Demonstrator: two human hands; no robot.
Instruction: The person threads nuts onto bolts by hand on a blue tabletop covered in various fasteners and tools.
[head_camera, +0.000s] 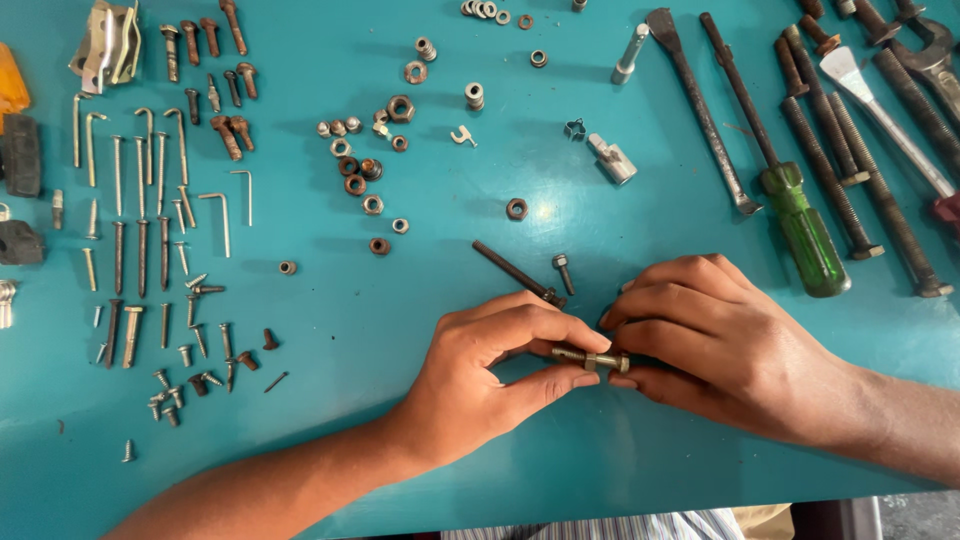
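Both of my hands meet low on a teal table (400, 320). My left hand (490, 370) and my right hand (710, 345) pinch the two ends of a brass-coloured bolt with a nut on it (592, 359), held level just above the surface. Just beyond my fingers lie a long dark bolt (515, 272) and a short bolt (564, 272).
Rows of nails, screws and hex keys (150, 220) fill the left side. Nuts and washers (365, 165) are scattered at centre. A green-handled screwdriver (795, 215), long threaded rods (840, 160) and other tools lie at the right. The table's front edge runs below my forearms.
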